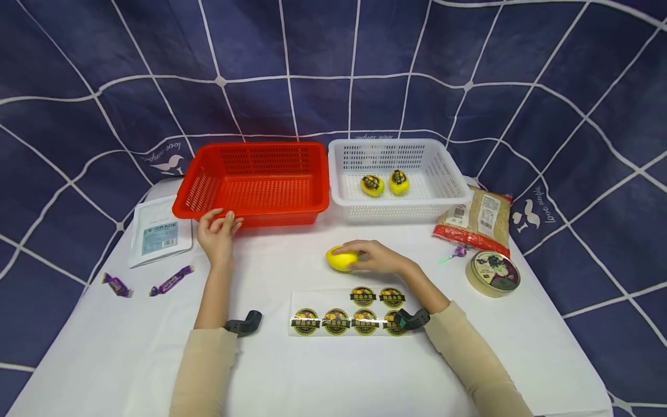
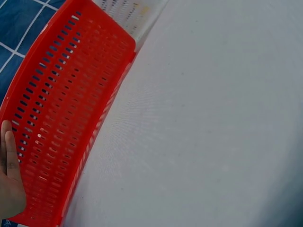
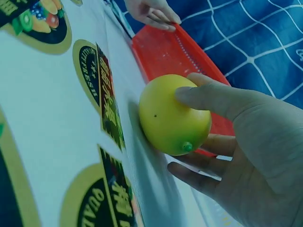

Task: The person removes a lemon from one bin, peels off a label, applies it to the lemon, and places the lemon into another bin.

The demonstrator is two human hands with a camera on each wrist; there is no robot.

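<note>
A yellow lemon [image 1: 340, 260] with a small green nub is held by my right hand [image 1: 376, 257] just above the white table. In the right wrist view the thumb [image 3: 203, 97] lies on one side of the lemon, other fingers behind and below it. My left hand [image 1: 219, 234] touches the front rim of the red basket [image 1: 250, 220] near its left corner; in the left wrist view its fingers [image 2: 12, 153] look fairly straight along the basket's wall. Below the lemon lies a sheet of round fruit stickers [image 1: 336, 321]. Two lemons [image 1: 372, 185] bearing such stickers sit in the white basket [image 1: 401, 202].
On the left are a white pouch [image 1: 158, 231] and two purple-wrapped candies [image 1: 172, 281]. At right lie a bag of grain [image 1: 476, 220], a lollipop [image 1: 460, 251] and a round tin [image 1: 493, 273]. Behind the baskets hangs a blue checked cloth [image 1: 323, 52].
</note>
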